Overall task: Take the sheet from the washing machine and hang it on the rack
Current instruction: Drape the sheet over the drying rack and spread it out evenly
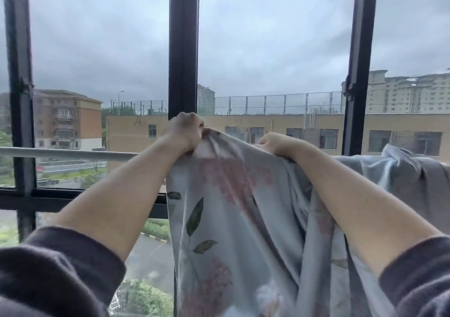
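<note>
Up ahead on your left, the grey rail (68, 153) of the rack runs bare in front of the dark window frame (183, 46). Your left hand (185, 131) is curled into a fist, gripping a bunched top edge of the sheet (233, 219) at rail height. Just to its right, your right hand (275, 142) is closed over the same edge, its fingers hidden in the cloth. The pale floral sheet hangs down between your forearms, and further right it lies draped and rumpled over the rail.
</note>
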The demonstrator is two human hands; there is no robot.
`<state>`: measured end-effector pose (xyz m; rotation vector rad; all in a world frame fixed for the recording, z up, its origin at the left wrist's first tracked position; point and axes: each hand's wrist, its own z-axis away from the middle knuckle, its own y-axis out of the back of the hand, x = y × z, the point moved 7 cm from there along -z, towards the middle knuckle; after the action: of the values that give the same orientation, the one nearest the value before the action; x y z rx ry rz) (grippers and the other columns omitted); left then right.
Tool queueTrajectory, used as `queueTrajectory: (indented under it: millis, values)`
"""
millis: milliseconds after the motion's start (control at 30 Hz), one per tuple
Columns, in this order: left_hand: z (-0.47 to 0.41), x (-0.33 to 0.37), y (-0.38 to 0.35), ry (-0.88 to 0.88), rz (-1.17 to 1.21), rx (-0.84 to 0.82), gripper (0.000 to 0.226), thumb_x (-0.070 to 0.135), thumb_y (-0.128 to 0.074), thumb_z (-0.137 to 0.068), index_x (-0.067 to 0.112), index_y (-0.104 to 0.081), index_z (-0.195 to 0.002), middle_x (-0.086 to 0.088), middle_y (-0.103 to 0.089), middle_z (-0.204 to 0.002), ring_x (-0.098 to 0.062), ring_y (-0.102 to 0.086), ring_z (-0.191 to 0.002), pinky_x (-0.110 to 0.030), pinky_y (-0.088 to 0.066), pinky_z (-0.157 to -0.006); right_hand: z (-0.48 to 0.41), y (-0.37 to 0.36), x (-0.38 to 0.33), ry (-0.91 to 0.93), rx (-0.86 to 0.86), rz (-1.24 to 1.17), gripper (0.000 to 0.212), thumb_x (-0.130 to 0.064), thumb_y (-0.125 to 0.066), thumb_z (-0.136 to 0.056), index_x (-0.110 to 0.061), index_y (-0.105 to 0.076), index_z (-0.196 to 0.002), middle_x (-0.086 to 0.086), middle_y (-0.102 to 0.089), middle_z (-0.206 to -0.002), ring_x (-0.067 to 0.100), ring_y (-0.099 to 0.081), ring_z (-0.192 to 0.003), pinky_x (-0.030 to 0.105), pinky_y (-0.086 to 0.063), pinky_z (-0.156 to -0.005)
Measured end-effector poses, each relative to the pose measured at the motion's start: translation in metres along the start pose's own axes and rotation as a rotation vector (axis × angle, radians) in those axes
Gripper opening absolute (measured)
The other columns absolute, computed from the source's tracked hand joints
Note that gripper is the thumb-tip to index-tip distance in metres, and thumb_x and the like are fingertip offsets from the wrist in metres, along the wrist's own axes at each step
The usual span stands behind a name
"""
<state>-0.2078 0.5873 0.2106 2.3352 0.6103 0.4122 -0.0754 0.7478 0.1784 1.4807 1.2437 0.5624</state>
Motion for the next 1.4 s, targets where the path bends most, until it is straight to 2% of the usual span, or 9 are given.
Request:
queueTrajectory:
  millis: [167, 333, 500, 767, 900, 1033, 1167, 1300, 1400]
  values:
    - [0.022, -0.014, -0.050, 0.213, -0.045, -0.781, 0.030, 0.016, -0.054, -0.087, 0.012, -0.069, -0.112, -0.008, -0.069, -0.112, -0.023, -0.065, -0.091, -0.030, -0.052, -0.071, 0.029, 0.022, -0.030, 0.251, 0.302, -0.062, 0.037, -0.038, -0.044, -0.099, -0.014, -0.068, -0.084, -0.011, -0.065, -0.073, 0.007, -0.062, -0.071, 0.027, -0.048, -0.072]
    - [0.028, -0.009, -0.045, 0.199, -0.119, -0.816, 0.026, 0.019, -0.054, -0.089, 0.010, -0.070, -0.108, -0.007, -0.069, -0.108, -0.018, -0.062, -0.074, -0.026, -0.046, -0.054, 0.070, 0.007, -0.023, 0.275, 0.070, 0.117, 0.043, -0.049, -0.041, -0.097, -0.023, -0.049, -0.063, -0.008, -0.051, -0.059, 0.010, -0.049, -0.055, 0.032, -0.044, -0.060]
    - [0.038, 0.010, -0.040, 0.199, -0.017, -0.801, 0.025, 0.026, -0.051, -0.094, 0.008, -0.066, -0.103, -0.007, -0.064, -0.100, -0.017, -0.060, -0.071, -0.025, -0.044, -0.055, 0.082, 0.018, -0.030, 0.302, 0.439, 0.237, 0.033, -0.027, -0.051, -0.096, -0.023, -0.061, -0.066, -0.008, -0.061, -0.062, 0.018, -0.059, -0.064, 0.031, -0.048, -0.062]
    - [0.044, 0.002, -0.043, 0.335, 0.368, -0.701, 0.023, 0.027, -0.064, -0.084, 0.005, -0.072, -0.085, -0.011, -0.072, -0.089, -0.028, -0.067, -0.079, -0.039, -0.054, -0.079, 0.043, 0.086, -0.035, 0.119, 0.676, 0.175, 0.029, -0.019, -0.045, -0.092, -0.012, -0.061, -0.069, 0.003, -0.056, -0.067, 0.025, -0.054, -0.069, 0.031, -0.041, -0.062]
    - [0.032, -0.003, -0.044, 0.257, 0.321, -0.621, 0.027, 0.030, -0.060, -0.084, 0.007, -0.070, -0.091, -0.011, -0.070, -0.103, -0.028, -0.067, -0.094, -0.038, -0.053, -0.084, 0.005, 0.042, -0.006, -0.066, 0.294, 0.162, 0.034, -0.021, -0.047, -0.096, -0.014, -0.054, -0.064, 0.004, -0.058, -0.068, 0.021, -0.052, -0.070, 0.026, -0.036, -0.057]
    - [0.026, 0.005, -0.011, 0.018, 0.296, -0.082, 0.033, 0.038, -0.044, -0.094, 0.011, -0.062, -0.087, -0.011, -0.068, -0.094, -0.029, -0.063, -0.090, -0.033, -0.050, -0.077, -0.006, -0.012, 0.019, -0.165, -0.201, 0.207, 0.028, -0.033, -0.052, -0.097, -0.012, -0.069, -0.091, 0.001, -0.067, -0.094, 0.015, -0.056, -0.084, 0.029, -0.046, -0.078]
    - [0.081, 0.040, 0.008, -0.530, 0.273, 0.123, 0.061, 0.066, -0.044, -0.080, 0.016, -0.060, -0.110, -0.001, -0.066, -0.109, -0.015, -0.062, -0.090, -0.031, -0.051, -0.078, -0.009, -0.011, 0.017, -0.120, -0.193, 0.153, 0.027, -0.035, -0.050, -0.097, -0.018, -0.065, -0.083, -0.001, -0.064, -0.091, 0.014, -0.055, -0.086, 0.026, -0.043, -0.080]
    - [0.120, 0.047, -0.022, -0.578, -0.083, 0.177, 0.107, 0.086, -0.049, -0.057, 0.022, -0.030, -0.142, 0.000, -0.038, -0.144, -0.019, -0.039, -0.129, -0.054, -0.030, -0.107, -0.010, -0.009, 0.017, -0.108, -0.151, 0.076, 0.025, -0.035, -0.053, -0.096, -0.018, -0.068, -0.087, -0.002, -0.066, -0.092, 0.014, -0.057, -0.086, 0.025, -0.042, -0.080]
    - [0.133, 0.052, -0.031, -0.499, -0.135, 0.278, 0.111, 0.080, -0.055, -0.058, 0.018, -0.024, -0.145, -0.008, -0.032, -0.150, -0.027, -0.029, -0.137, -0.062, -0.017, -0.110, -0.010, -0.009, 0.019, -0.122, -0.141, 0.043, 0.031, -0.036, -0.054, -0.095, -0.012, -0.072, -0.104, 0.000, -0.069, -0.104, 0.014, -0.059, -0.093, 0.026, -0.044, -0.086]
